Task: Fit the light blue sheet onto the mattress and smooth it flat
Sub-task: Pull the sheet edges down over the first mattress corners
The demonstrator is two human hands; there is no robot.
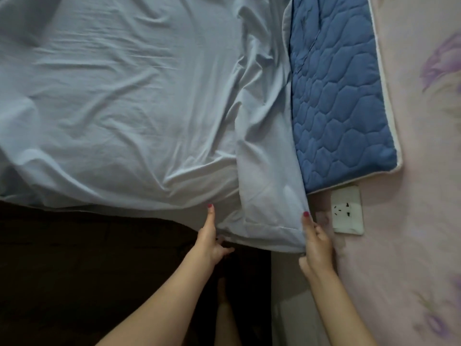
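Light blue sheet [119, 101] spread over most of mattress, heavily wrinkled, bunched in long folds toward right. Corner flap hanging off near edge. Left hand [209, 242] gripping flap's lower hem, thumb extended up along fabric, other fingers curled beneath. Right hand [316, 245] pinching flap's right corner, fingers curled round hem. Dark blue quilted mattress [341, 96] left exposed in strip at right, against pink floral wall [421, 171]. White wall socket [347, 210] just beside right hand. Floor dark below bed edge.
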